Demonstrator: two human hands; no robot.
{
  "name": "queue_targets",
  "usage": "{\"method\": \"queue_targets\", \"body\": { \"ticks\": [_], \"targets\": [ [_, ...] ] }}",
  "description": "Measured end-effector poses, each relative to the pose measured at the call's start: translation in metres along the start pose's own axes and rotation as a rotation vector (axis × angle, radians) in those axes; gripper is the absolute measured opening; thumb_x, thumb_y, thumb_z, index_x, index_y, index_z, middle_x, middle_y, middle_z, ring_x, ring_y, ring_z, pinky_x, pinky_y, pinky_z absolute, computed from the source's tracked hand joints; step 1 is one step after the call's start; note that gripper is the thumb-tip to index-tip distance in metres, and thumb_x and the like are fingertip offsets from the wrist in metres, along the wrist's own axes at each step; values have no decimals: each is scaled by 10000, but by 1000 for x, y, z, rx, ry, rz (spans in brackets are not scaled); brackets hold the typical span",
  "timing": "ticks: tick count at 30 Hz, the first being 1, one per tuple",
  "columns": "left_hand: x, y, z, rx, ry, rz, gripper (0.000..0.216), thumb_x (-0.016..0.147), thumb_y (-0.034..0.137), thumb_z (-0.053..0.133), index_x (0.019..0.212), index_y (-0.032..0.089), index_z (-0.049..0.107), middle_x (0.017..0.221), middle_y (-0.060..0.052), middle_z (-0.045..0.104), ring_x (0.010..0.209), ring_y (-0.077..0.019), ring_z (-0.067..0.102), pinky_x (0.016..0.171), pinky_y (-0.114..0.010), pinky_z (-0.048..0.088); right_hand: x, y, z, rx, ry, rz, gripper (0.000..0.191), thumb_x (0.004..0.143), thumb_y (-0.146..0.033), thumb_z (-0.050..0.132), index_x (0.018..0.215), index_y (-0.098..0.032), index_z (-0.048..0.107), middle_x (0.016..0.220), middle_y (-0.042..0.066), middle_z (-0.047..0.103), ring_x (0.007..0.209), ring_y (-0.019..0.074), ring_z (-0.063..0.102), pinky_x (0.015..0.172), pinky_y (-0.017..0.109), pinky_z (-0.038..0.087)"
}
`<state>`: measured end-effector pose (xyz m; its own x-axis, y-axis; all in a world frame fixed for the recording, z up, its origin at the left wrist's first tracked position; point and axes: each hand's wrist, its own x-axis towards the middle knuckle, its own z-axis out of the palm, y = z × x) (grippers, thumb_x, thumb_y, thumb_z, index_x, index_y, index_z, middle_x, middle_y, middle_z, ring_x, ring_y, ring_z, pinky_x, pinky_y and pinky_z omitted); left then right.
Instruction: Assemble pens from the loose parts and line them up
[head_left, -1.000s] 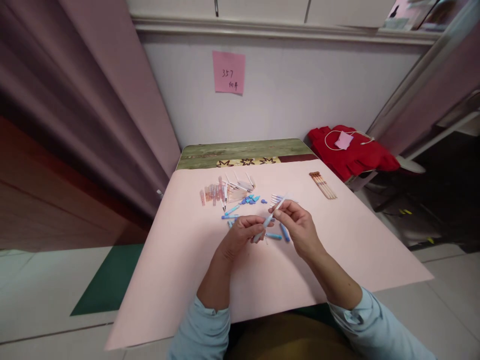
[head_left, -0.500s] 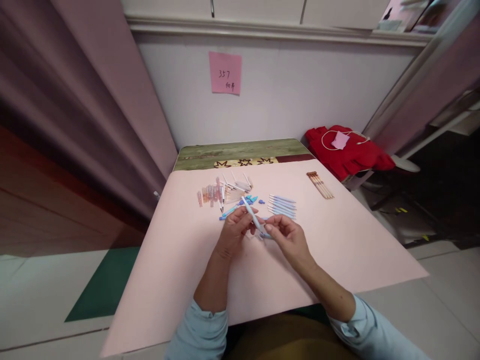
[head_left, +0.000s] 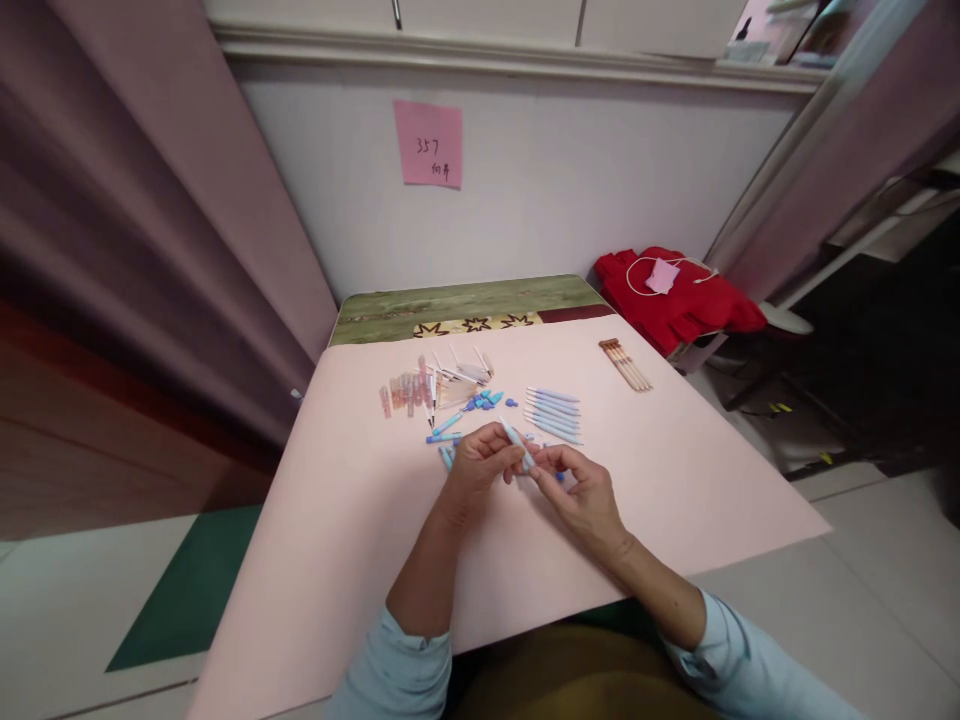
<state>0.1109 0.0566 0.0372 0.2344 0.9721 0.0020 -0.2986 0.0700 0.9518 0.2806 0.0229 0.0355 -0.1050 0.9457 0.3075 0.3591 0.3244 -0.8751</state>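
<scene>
- Head view: left hand [head_left: 478, 468] and right hand [head_left: 583, 492] both pinch one pale-blue pen [head_left: 517, 444], tilted, just over the middle of the mat [head_left: 360, 520].
- Spare pens [head_left: 553, 411] lie in a row farther up the mat, with blue caps [head_left: 486, 402] beside them, mid-mat.

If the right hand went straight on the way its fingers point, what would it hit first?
Probably the left hand: the right hand points toward the far left, and both pinch the same pale blue pen between them. Depth is hard to judge.
</scene>
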Motion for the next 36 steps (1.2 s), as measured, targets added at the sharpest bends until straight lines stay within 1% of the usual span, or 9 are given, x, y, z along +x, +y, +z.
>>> {"method": "queue_targets", "body": {
  "ticks": [2, 4, 7, 11, 14, 22, 28, 32, 36],
  "targets": [
    [1, -1, 0, 28, -6, -9, 288, 714, 328, 767, 886, 130, 650, 718, -53, 706, 505, -95, 528, 473, -221, 398, -1, 9, -10, -59, 25, 4, 112, 858, -321, 625, 884, -223, 675, 794, 3, 683, 729, 166, 601, 683, 273, 457],
    [2, -1, -2, 71, 61, 19, 327, 721, 345, 754, 953, 139, 650, 789, -70, 726, 526, -101, 541, 466, -219, 390, 0, 19, -23, -168, 79, 19, 129, 855, -333, 618, 889, -223, 676, 797, 9, 683, 739, 177, 605, 671, 280, 449],
    [3, -2, -6, 220, 274, 138, 265, 795, 375, 674, 935, 150, 657, 798, -66, 726, 559, -101, 538, 500, -219, 401, 5, 37, -42, -453, 126, 22, 118, 840, -309, 610, 881, -233, 690, 832, 14, 699, 751, 191, 611, 694, 300, 431],
    [5, -6, -14, 416, 584, 236, 222, 834, 389, 615, 856, 170, 651, 712, -26, 689, 544, -105, 532, 543, -224, 423, 12, 55, -53, -715, 87, -49, 141, 851, -291, 588, 892, -240, 713, 855, 17, 713, 768, 195, 609, 708, 305, 399],
    [7, -10, -18, 511, 682, 258, 188, 828, 368, 610, 843, 186, 654, 694, -18, 687, 591, -134, 595, 573, -230, 440, 15, 60, -50, -781, 64, -84, 145, 861, -294, 583, 875, -237, 715, 833, 19, 709, 753, 188, 604, 703, 299, 382],
    [6, -14, -18, 668, 638, 315, 122, 833, 311, 589, 833, 215, 663, 677, 2, 678, 636, -156, 639, 661, -246, 456, 23, 60, -42, -855, 75, -128, 143, 849, -271, 569, 816, -220, 699, 745, 24, 681, 699, 181, 572, 683, 293, 338],
    [7, -15, -18, 989, 551, 332, 140, 868, 291, 549, 857, 221, 670, 733, -20, 668, 700, -177, 595, 712, -286, 441, 23, 63, -44, -924, 8, -259, 161, 870, -239, 538, 839, -200, 692, 745, 42, 667, 717, 185, 569, 706, 304, 327],
    [7, -13, -15, 1132, 391, 434, 164, 885, 248, 524, 922, 219, 681, 935, -63, 699, 930, -228, 592, 883, -364, 420, 22, 62, -45, -919, 31, -243, 147, 869, -249, 542, 845, -199, 678, 743, 39, 662, 722, 185, 571, 712, 306, 324],
    [5, -14, -8, 1246, 254, 456, 190, 884, 219, 523, 991, 227, 680, 1056, -78, 671, 1042, -246, 552, 949, -412, 372, 21, 62, -44, -926, 64, -228, 140, 867, -237, 537, 838, -195, 667, 733, 35, 652, 713, 182, 562, 712, 310, 321]
  ]
}}
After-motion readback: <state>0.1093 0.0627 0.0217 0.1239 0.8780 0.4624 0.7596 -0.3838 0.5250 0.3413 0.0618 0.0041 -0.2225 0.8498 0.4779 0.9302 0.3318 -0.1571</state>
